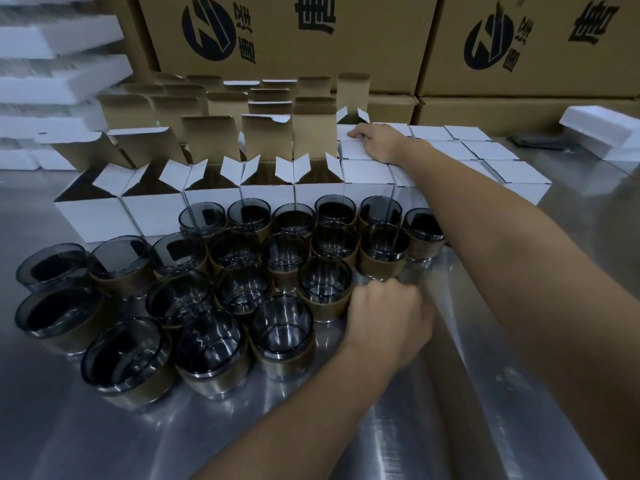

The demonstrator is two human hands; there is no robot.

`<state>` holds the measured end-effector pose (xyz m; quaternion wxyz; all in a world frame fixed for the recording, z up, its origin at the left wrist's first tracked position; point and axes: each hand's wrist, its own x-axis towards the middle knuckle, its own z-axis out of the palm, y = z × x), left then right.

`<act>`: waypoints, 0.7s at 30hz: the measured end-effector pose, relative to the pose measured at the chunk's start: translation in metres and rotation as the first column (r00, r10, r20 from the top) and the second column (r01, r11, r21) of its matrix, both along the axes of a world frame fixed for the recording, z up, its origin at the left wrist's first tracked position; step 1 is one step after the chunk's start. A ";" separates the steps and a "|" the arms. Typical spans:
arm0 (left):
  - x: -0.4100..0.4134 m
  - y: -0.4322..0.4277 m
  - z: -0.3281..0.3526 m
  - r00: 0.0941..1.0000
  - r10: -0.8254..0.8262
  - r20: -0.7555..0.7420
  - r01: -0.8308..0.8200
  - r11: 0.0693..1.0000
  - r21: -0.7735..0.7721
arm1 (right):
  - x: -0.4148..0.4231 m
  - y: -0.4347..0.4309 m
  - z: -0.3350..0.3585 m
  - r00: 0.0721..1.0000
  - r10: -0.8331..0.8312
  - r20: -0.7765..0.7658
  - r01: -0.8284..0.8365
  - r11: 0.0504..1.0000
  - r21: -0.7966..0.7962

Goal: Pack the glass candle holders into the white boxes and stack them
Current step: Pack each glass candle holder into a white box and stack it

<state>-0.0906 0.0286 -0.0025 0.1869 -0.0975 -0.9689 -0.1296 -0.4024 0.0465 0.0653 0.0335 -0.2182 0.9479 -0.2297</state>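
Observation:
Several dark glass candle holders (325, 289) with brown paper sleeves stand grouped on the metal table. Behind them is a row of open white boxes (211, 199) with their flaps up. To the right of those lie rows of closed white boxes (367, 171). My right hand (375, 143) reaches far forward and rests, fingers fairly straight, on top of a closed box in the back rows. My left hand (388, 313) is curled into a fist on the table, just right of one holder and in front of another. Nothing shows inside its fingers.
Large brown cartons (298, 39) with black print form a wall at the back. More open boxes (263, 133) with brown flaps stand behind the front row. White foam sheets (52, 74) are stacked at the left, and another white foam piece (602, 129) lies at the right. The shiny metal table (450, 393) reaches to the near edge.

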 end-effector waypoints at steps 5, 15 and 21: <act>-0.002 0.000 -0.002 1.000 0.003 -0.013 -0.003 1.000 0.002 | -0.015 -0.006 0.011 0.986 -0.168 0.023 0.166 0.931 -0.324; -0.004 -0.003 -0.001 0.999 0.033 0.015 -0.032 0.999 -0.038 | -0.046 -0.023 0.009 0.978 -0.158 -0.136 0.186 0.956 0.229; -0.005 -0.004 0.000 0.996 0.085 0.022 -0.083 0.994 -0.077 | -0.045 -0.026 0.003 0.972 -0.212 -0.102 0.233 0.927 0.294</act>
